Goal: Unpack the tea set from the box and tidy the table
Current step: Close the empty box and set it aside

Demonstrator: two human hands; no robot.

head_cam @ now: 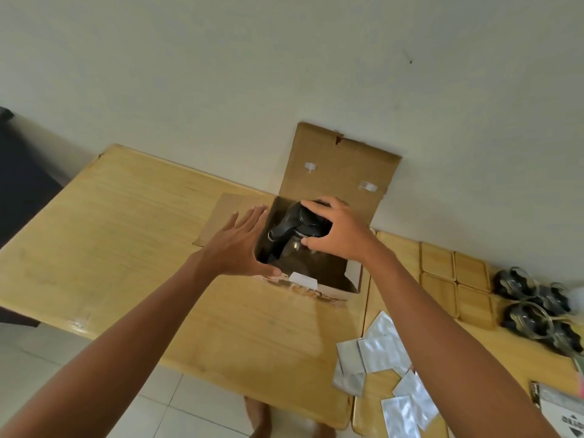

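An open cardboard box (335, 289) stands on the wooden table (132, 241), its lid flap (341, 172) up against the wall. Inside sits a glass teapot with a black lid and handle (284, 230). My right hand (338, 233) grips the teapot's black lid from above. My left hand (235, 248) lies flat with fingers spread against the box's left wall, holding nothing. The teapot's lower body is hidden in the box.
Right of the box lie several square wooden coasters (455, 279) and several glass cups with black handles (534, 308). Several silver foil sachets (379, 358) are scattered at the front right. A printed booklet (565, 412) is at the right edge. A dark seat (19, 184) stands left.
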